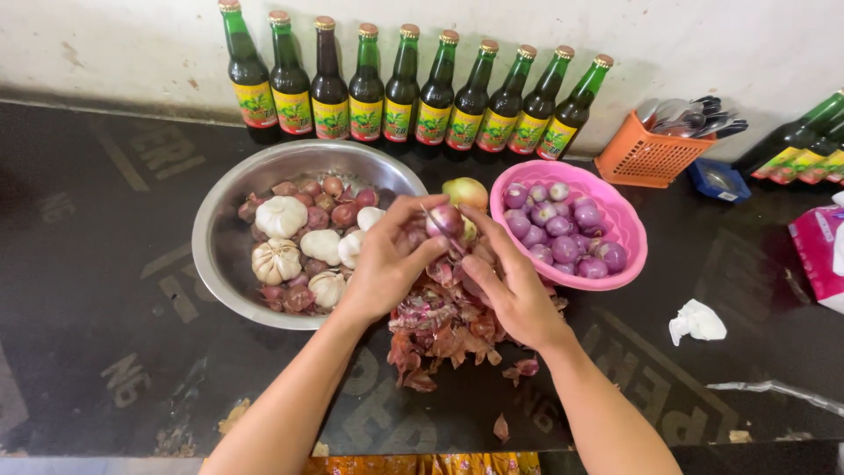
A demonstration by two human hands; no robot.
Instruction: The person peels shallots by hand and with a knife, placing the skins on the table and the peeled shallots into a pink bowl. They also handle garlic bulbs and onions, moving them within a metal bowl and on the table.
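Note:
My left hand (387, 264) grips a small purple shallot (445, 220) at its fingertips, above a heap of reddish onion skins (444, 330). My right hand (510, 281) touches the same shallot from the right, fingers pinching at its skin. A steel bowl (230, 211) on the left holds garlic bulbs (280, 215) and unpeeled shallots. A pink plastic bowl (629, 251) on the right holds several peeled purple shallots (563, 230). A yellowish onion (466, 191) lies between the two bowls.
A row of green glass bottles (404, 88) lines the white wall at the back. An orange basket with spoons (655, 149) stands at the right, more bottles (804, 141) beyond it. A crumpled white tissue (696, 321) and a pink packet (822, 251) lie on the black counter.

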